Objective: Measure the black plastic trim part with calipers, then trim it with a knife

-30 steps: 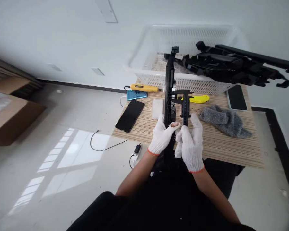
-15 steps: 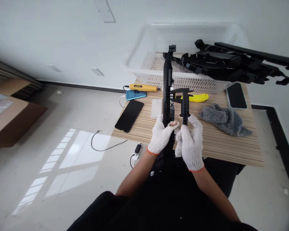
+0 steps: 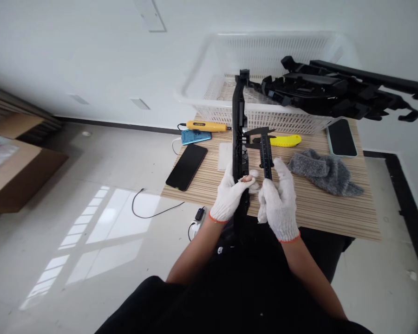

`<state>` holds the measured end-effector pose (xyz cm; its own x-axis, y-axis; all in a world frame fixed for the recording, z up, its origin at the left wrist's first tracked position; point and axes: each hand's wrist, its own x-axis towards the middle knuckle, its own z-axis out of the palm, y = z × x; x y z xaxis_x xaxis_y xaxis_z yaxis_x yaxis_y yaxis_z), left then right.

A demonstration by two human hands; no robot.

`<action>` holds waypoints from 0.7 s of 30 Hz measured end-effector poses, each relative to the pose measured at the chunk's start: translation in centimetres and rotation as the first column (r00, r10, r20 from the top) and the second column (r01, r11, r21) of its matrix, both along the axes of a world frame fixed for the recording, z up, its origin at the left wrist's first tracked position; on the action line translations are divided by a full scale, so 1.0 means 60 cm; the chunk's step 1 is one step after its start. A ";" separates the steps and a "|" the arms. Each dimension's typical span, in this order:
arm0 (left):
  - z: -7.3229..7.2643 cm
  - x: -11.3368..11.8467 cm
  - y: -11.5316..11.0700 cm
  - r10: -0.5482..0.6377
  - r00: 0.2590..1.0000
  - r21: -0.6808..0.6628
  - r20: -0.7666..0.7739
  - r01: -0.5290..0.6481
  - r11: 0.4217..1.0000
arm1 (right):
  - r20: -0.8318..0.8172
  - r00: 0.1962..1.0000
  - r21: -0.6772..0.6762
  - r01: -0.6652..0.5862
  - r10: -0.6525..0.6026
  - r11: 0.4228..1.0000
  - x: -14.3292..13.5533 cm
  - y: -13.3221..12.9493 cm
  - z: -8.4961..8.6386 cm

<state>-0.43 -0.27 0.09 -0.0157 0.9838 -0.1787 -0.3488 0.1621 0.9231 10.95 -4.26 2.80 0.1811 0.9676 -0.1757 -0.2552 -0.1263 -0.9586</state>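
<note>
A long black plastic part (image 3: pixel 237 125) is held upright above the tabletop (image 3: pixel 320 204) by the left hand (image 3: pixel 230 197), fingers clenched around it. A caliper (image 3: pixel 264 150) (jaws against the part) is gripped by the right hand (image 3: pixel 277 202); measuring appears underway, and a steady reading is called for.

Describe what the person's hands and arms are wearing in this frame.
Both the left hand and the right hand wear white knitted work gloves with orange-red cuff trim. One left fingertip pokes bare through its glove. The forearms are bare, with no sleeves showing; dark clothing covers the body below.
</note>
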 end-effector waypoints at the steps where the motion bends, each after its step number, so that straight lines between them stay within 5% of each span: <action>1: 0.002 -0.001 -0.001 -0.024 0.997 -0.020 0.073 0.026 0.999 | 0.007 1.000 0.008 0.012 -0.012 1.000 0.004 -0.001 0.000; 6: 0.026 -0.019 0.012 -0.017 0.944 -0.042 0.330 0.033 0.999 | 0.069 0.997 0.092 0.037 -0.044 0.995 0.039 -0.034 -0.003; 9: 0.041 -0.035 0.030 0.012 0.926 0.007 0.377 -0.016 1.000 | 0.077 0.997 0.034 -0.023 0.021 0.999 0.060 -0.072 -0.014; 14: 0.053 -0.048 0.051 0.102 0.951 0.081 0.292 -0.131 0.988 | 0.034 0.993 -0.147 -0.107 0.113 0.983 0.058 -0.120 -0.036; 21: 0.062 -0.038 0.043 0.106 0.960 0.125 0.258 -0.143 0.982 | 0.034 0.989 -0.133 -0.137 0.143 0.982 0.031 -0.115 -0.042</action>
